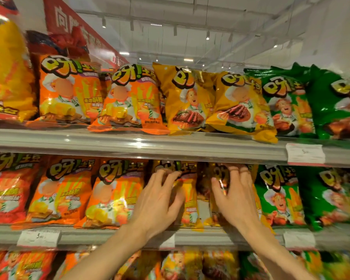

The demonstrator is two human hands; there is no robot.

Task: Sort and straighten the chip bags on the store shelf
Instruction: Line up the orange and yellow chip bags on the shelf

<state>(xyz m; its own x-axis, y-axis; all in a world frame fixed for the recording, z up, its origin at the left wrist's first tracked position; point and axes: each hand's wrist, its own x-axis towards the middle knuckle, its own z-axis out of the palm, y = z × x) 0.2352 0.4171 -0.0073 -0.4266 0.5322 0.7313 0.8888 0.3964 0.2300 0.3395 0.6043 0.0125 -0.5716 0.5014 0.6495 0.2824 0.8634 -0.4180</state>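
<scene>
Head view: I see both hands on the yellow chip bags (187, 201) on the middle shelf (109, 236), between orange and green rows. My left hand (160, 201) curls round one bag's left edge; my right hand (233, 196) pinches the neighbouring bag's upper face. I judge them light, air-puffed, slick foil with brittle contents, so I'd grip the side seams gently, never squeezing.
</scene>
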